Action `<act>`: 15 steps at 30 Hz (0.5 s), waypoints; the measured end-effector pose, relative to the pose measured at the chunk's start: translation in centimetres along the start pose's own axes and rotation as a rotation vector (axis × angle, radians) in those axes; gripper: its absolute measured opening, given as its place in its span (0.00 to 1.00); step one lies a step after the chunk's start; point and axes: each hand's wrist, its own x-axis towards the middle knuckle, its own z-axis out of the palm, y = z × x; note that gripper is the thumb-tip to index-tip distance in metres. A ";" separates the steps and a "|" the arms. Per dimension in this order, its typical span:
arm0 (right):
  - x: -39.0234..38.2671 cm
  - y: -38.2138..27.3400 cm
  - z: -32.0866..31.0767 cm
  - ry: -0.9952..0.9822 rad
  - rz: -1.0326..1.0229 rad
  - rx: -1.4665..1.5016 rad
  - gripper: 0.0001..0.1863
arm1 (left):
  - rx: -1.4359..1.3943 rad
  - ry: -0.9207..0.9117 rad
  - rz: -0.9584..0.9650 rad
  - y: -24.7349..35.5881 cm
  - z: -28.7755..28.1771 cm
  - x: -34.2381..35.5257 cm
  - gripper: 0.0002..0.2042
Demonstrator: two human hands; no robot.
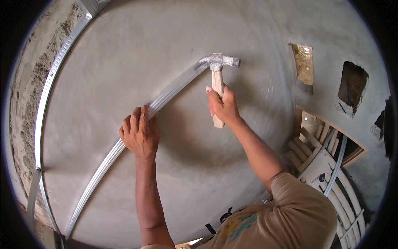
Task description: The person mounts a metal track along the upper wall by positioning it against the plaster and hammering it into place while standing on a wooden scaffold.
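Observation:
My left hand (141,130) is wrapped over a long ribbed metal channel (99,172), which slants up from the lower left across a grey plastered wall (124,54). My right hand (224,103) grips a claw hammer (217,79) by its pale wooden handle. The hammer stands upright, its claw side toward the left and its striking face to the right. At the claw the channel's upper end meets the hammer head; whether the claw touches it or only overlaps it in view I cannot tell. My left fingertips curl behind the channel's edge and are partly hidden.
A bright metal track (40,112) with holes runs up the wall's left side, beside rough masonry (45,62). To the right are cut openings (353,85) in the wall. Lower right, a wood-framed opening (331,137) sits above white slatted furniture (342,199) with a metal strip (336,166).

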 end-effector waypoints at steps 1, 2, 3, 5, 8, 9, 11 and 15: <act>-0.5 -0.4 0.3 0.001 -0.033 0.000 0.11 | 0.008 -0.005 0.006 -0.2 -0.1 0.0 0.20; -0.9 -0.6 0.6 0.001 -0.066 0.001 0.10 | 0.017 -0.010 0.012 -0.4 -0.2 0.0 0.20; -1.2 -0.3 0.9 0.037 -0.129 0.042 0.10 | 0.021 -0.015 0.015 -0.3 -0.3 0.0 0.20; -1.6 0.9 1.7 0.108 -0.253 0.125 0.11 | 0.002 0.016 0.016 0.0 -0.2 0.7 0.20; -1.0 2.5 1.5 -0.011 -0.151 -0.077 0.10 | -0.017 0.006 0.022 0.2 0.1 0.3 0.20; -1.1 1.6 1.6 -0.067 -0.029 -0.052 0.09 | -0.008 0.007 0.020 -0.4 0.1 0.1 0.20; -2.2 -0.6 2.6 -0.020 -0.045 0.036 0.10 | 0.008 -0.001 0.015 -0.7 -0.1 -0.1 0.20; -2.5 1.8 3.3 -0.003 -0.146 -0.020 0.09 | -0.042 0.024 0.013 0.2 -0.4 0.7 0.20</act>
